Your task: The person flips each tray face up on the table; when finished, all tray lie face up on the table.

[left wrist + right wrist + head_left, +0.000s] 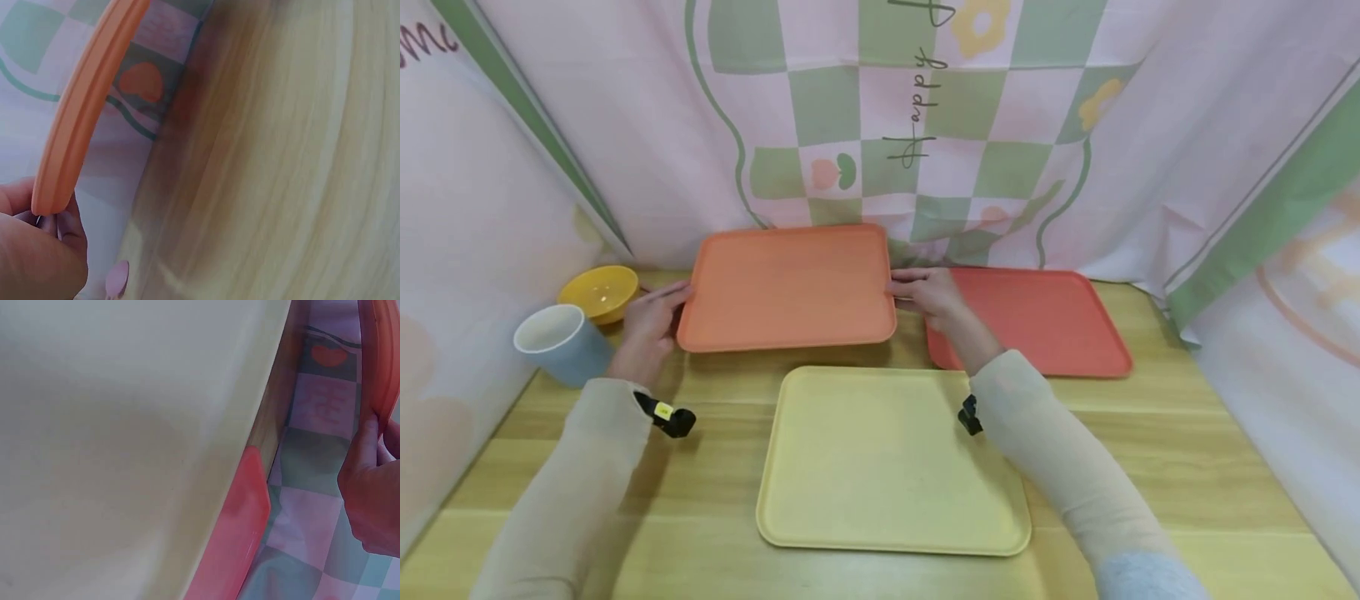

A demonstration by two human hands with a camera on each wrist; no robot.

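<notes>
An orange tray [790, 287] is held up over the back of the table, between both hands. My left hand [651, 325] grips its left short edge; in the left wrist view the fingers and thumb pinch the tray's rim [78, 119]. My right hand [928, 293] grips the opposite short edge, thumb and fingers on either side of the rim in the right wrist view. Below and nearer lies a yellow tray [891, 467] flat on the table. A red tray [1030, 321] lies at the back right, partly hidden behind the right hand and forearm.
At the left stand a blue cup [568, 350] and a yellow bowl [601, 293], close beside the left hand. A pink utensil end [117, 278] shows in the left wrist view. A patterned curtain [955, 108] hangs along the back of the wooden table [1172, 467].
</notes>
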